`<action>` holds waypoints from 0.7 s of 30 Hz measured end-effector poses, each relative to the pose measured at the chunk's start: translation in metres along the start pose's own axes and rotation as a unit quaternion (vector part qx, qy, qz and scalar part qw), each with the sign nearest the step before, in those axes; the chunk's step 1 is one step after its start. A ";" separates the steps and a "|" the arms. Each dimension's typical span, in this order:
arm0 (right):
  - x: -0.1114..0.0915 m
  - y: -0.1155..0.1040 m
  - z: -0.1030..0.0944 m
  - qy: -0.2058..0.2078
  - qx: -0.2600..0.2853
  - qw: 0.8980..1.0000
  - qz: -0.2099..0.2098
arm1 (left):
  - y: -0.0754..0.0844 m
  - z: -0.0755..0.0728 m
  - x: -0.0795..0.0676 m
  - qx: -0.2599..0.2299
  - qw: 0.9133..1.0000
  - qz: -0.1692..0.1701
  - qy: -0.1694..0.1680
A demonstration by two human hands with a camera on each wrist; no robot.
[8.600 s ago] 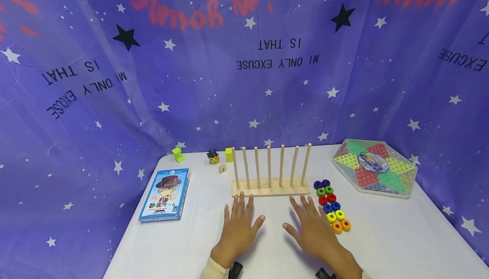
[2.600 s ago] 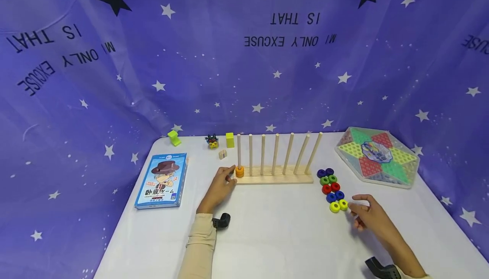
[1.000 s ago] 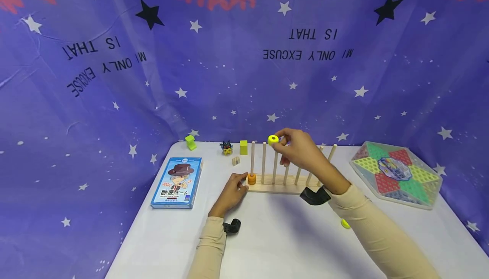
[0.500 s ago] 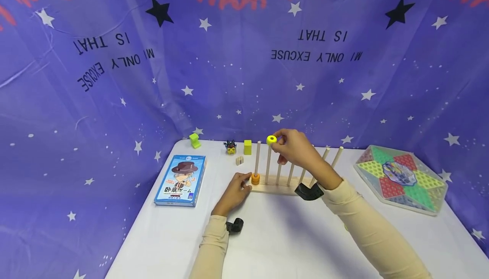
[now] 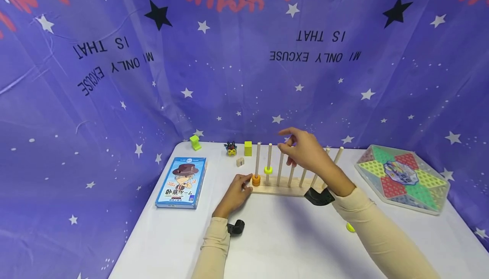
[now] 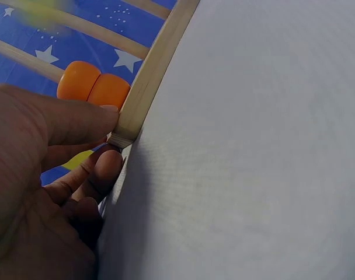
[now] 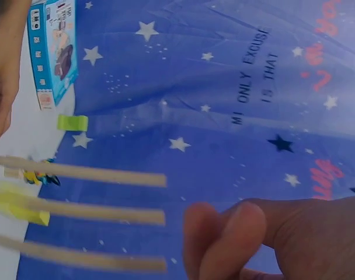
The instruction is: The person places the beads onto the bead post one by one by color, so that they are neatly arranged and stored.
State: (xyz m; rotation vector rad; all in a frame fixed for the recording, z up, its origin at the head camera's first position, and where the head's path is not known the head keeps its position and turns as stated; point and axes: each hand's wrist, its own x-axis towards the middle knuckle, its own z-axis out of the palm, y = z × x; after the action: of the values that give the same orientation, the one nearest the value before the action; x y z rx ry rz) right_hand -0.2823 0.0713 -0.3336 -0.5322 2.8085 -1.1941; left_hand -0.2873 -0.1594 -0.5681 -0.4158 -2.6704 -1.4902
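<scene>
In the head view, we see the yellow ring [image 5: 268,170] threaded on the 2nd peg [image 5: 269,153] from the left, partway down and clear of the rack [image 5: 282,190] base. It sits at 8 o'clock from the right hand [image 5: 303,149], whose thumb and index finger stand apart with nothing between them, above the pegs. From the left hand [image 5: 234,192] the same ring lies at 2 o'clock.

That left hand is clamped on the rack's left end, thumb and finger pinching its corner. We find 2 orange rings [image 5: 256,180] just beside its fingertips, also at 2 o'clock, stacked around the 1st peg [image 5: 257,160].

Another yellow ring, the spare [image 5: 350,227], rests on the table [image 5: 275,245] at 5 o'clock from the right hand, partly hidden by the sleeve [image 5: 376,228]. We see the box [image 5: 181,182] at 9 o'clock from the left hand, and the figure [image 5: 231,148] at 12.
</scene>
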 end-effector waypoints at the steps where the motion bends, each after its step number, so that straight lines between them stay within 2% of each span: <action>1: -0.007 0.004 -0.005 0.008 0.004 1.000 -0.002 | 0.000 0.000 0.000 -0.001 1.000 -0.002 0.000; 6: -0.049 0.041 -0.029 0.054 0.023 0.998 0.013 | -0.003 0.000 0.001 -0.005 1.000 -0.004 0.001; 11: -0.100 0.102 -0.040 0.104 0.042 0.991 0.075 | -0.002 -0.003 0.003 -0.007 1.000 -0.009 0.005; 15: -0.135 0.153 -0.029 0.103 0.077 0.981 0.148 | -0.004 -0.004 0.002 -0.010 1.000 -0.017 0.009; 18: -0.156 0.186 -0.011 0.087 0.105 0.967 0.213 | -0.005 -0.003 0.002 -0.009 1.000 -0.021 0.006; 21: -0.173 0.209 0.007 0.071 0.117 0.953 0.270 | -0.003 0.001 0.002 -0.011 1.000 -0.018 0.004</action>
State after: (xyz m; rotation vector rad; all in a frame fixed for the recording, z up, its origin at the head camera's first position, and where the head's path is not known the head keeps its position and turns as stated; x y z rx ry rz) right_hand -0.1802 0.2576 -0.5023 0.3330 2.5921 -1.4334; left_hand -0.2902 -0.1601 -0.5708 -0.3639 -2.6719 -1.5302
